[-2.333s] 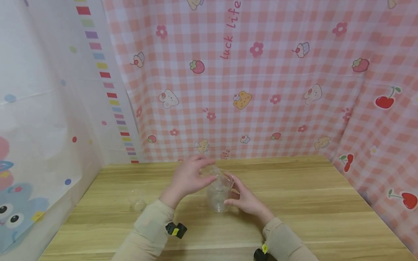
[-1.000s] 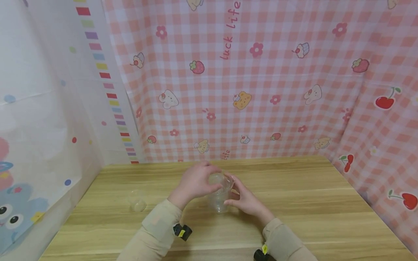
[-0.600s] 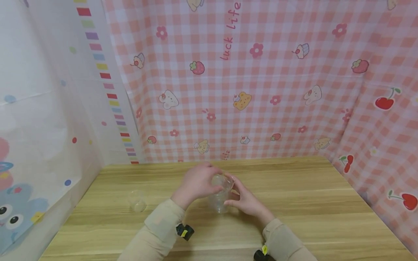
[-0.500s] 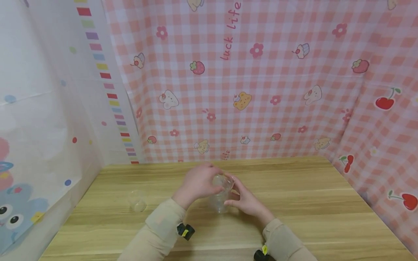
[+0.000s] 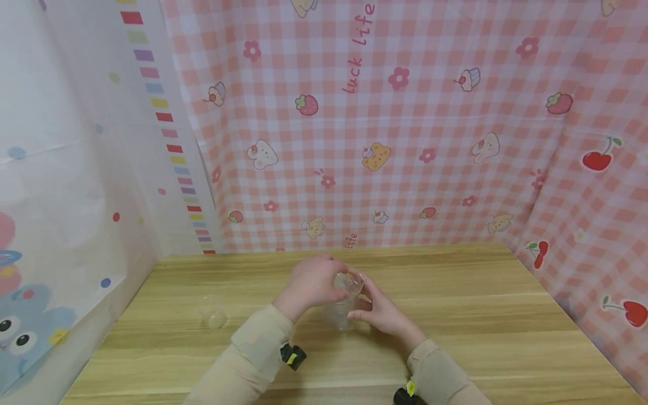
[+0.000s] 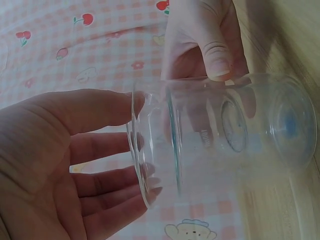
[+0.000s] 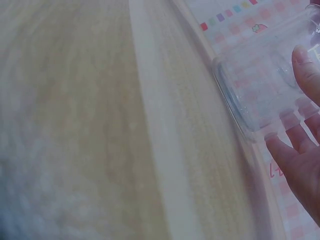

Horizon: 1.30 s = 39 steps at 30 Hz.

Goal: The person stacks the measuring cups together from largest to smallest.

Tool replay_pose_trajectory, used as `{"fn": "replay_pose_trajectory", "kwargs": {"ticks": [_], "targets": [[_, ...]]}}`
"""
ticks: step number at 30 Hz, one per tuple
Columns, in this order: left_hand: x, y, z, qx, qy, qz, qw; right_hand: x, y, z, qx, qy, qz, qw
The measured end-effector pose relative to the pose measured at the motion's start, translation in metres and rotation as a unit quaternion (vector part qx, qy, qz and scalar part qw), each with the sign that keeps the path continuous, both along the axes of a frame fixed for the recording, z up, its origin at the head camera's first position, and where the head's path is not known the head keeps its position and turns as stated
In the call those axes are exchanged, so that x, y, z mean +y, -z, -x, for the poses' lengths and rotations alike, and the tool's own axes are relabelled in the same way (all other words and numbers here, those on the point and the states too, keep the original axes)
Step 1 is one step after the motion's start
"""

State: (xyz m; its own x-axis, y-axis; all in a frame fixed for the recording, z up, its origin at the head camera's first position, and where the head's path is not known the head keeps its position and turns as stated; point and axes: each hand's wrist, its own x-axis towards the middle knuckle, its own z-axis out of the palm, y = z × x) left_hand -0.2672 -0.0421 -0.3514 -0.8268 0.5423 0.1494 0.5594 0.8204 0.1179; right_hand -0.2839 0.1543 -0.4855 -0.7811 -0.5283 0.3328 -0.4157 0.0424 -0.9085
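Note:
My right hand [image 5: 382, 309] holds a clear cup [image 6: 295, 145] from its right side, thumb and fingers spread round the wall. The cup stands upright at the middle of the table. Down inside its mouth sits a smaller clear cup [image 6: 155, 120], whose rim juts out past the larger one's rim in the left wrist view. My left hand [image 5: 311, 281] grips that inner cup by its rim, thumb on one side and fingers on the other. At the left of the table, apart from both hands, is another clear cup [image 5: 214, 315].
The wooden table [image 5: 455, 315] runs back to a pink checked cloth [image 5: 420, 124]. A white printed sheet [image 5: 66, 157] hangs along the left side, and a cherry-patterned cloth [image 5: 602, 225] borders the right. Black cameras [image 5: 293, 356] are strapped on both wrists.
My left hand has moved right and slightly down, taking the smaller cup into the larger cup's mouth. The right hand and the cup at the left have stayed in place.

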Motion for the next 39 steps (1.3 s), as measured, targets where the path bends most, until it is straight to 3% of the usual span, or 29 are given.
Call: {"fn": "replay_pose_trajectory", "kwargs": {"ticks": [13,39], "targets": [[0.005,0.000,0.005,-0.031,-0.017,0.024,0.9991,0.001,0.001,0.000,-0.004,0.001,-0.003,1.0000],[0.015,-0.003,0.008,-0.039,-0.024,0.054,0.9975,0.001,0.000,0.000,0.001,-0.008,0.001,1.0000]]}}
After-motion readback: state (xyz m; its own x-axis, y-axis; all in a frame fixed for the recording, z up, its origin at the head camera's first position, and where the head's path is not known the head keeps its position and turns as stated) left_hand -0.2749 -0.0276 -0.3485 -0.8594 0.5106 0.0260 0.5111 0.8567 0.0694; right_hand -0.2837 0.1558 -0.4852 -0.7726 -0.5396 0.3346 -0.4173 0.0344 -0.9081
